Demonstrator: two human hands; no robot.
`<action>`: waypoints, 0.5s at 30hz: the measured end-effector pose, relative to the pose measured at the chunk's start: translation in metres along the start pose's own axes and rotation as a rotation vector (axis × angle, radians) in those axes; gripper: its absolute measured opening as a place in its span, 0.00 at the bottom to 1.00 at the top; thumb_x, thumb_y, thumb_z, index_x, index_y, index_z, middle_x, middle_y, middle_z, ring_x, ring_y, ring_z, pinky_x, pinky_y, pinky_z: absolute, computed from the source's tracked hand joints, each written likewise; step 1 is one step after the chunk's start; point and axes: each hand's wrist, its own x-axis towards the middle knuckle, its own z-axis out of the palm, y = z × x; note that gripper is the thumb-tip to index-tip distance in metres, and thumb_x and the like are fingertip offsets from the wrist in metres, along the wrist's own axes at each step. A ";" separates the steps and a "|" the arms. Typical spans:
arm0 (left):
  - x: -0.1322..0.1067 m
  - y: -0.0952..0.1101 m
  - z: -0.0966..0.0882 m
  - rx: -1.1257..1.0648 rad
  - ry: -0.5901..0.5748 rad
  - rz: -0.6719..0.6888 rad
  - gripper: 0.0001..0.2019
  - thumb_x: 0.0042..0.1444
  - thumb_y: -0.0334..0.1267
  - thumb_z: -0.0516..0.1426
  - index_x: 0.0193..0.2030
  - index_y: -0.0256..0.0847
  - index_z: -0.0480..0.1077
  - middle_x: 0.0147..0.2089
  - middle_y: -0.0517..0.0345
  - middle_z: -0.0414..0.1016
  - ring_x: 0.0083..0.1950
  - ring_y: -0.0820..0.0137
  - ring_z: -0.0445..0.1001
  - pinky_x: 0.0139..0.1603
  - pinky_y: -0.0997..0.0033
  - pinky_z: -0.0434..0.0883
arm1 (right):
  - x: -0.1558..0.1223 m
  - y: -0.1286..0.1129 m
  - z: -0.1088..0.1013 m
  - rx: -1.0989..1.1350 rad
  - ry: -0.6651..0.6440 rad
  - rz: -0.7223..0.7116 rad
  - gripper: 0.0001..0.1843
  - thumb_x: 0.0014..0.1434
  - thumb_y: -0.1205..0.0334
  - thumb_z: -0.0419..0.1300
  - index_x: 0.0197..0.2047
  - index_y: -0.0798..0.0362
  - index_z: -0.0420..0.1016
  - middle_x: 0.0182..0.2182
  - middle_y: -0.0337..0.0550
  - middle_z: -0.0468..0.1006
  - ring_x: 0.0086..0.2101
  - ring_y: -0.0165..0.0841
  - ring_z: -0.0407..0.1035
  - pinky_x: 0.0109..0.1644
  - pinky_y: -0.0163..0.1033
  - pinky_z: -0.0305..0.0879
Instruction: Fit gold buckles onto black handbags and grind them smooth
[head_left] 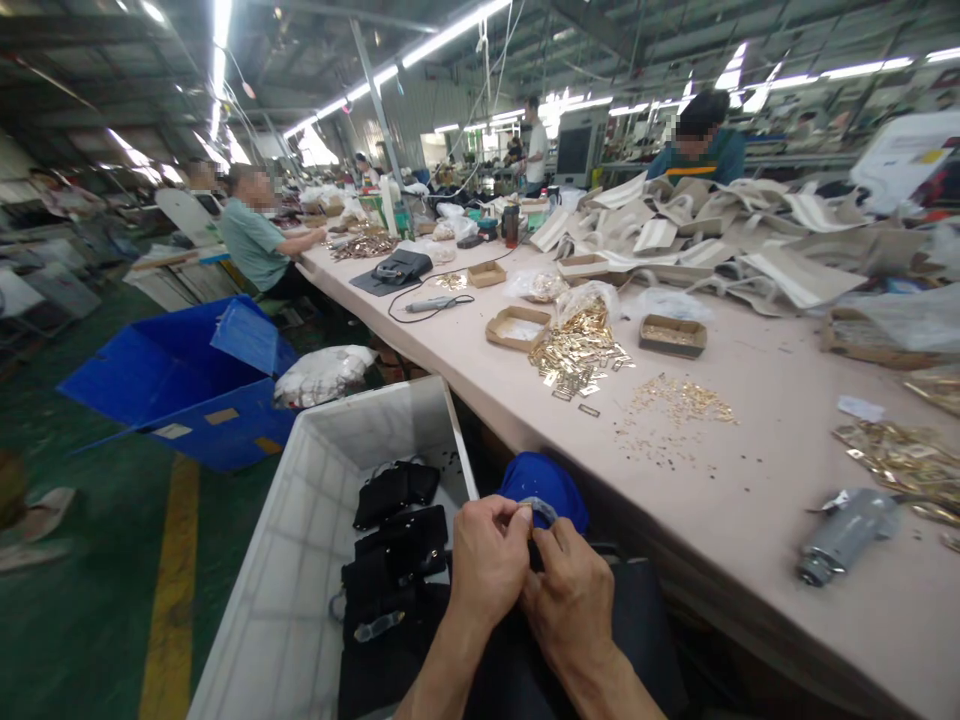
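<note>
My left hand point(487, 555) and my right hand point(574, 595) are close together over my lap, both with curled, pinching fingers. Between their fingertips a small pale, clear-looking piece point(541, 509) shows, with a hint of gold at the left thumb. Most of what they grip is hidden. Beneath them lies a black item point(637, 620), apparently a leather-like bag. Just beyond the fingers is a rounded blue object point(546, 480). To the left, a white crate point(262, 560) holds several black leather-like pieces point(409, 540), one with a plastic-covered fitting point(379, 627).
The long table point(465, 365) carries gold metal fittings point(581, 345), scattered small gold parts point(675, 405), cardboard trays point(673, 336) and a grey power screwdriver point(847, 530). Beige bag panels point(675, 230) are heaped farther back. A blue bin point(217, 410) stands left; a co-worker point(255, 240) sits beyond.
</note>
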 end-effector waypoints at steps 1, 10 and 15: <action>-0.002 0.005 0.000 0.088 0.021 0.037 0.10 0.59 0.38 0.60 0.31 0.39 0.83 0.30 0.50 0.84 0.32 0.62 0.80 0.35 0.68 0.70 | -0.001 0.001 0.000 0.013 0.003 -0.006 0.21 0.74 0.60 0.48 0.31 0.53 0.74 0.27 0.45 0.70 0.25 0.34 0.62 0.30 0.39 0.52; -0.007 0.023 0.002 0.429 0.022 0.115 0.11 0.61 0.36 0.59 0.32 0.41 0.83 0.33 0.45 0.84 0.35 0.61 0.82 0.38 0.69 0.69 | -0.009 0.002 0.003 0.131 0.035 0.010 0.17 0.73 0.65 0.50 0.32 0.54 0.74 0.28 0.44 0.68 0.27 0.35 0.62 0.32 0.39 0.54; -0.004 0.024 -0.002 0.525 -0.026 0.145 0.14 0.62 0.36 0.58 0.25 0.40 0.78 0.29 0.47 0.82 0.30 0.64 0.78 0.33 0.69 0.62 | -0.010 0.000 0.005 0.141 0.071 -0.003 0.16 0.72 0.67 0.51 0.32 0.54 0.73 0.27 0.44 0.67 0.28 0.35 0.62 0.33 0.40 0.55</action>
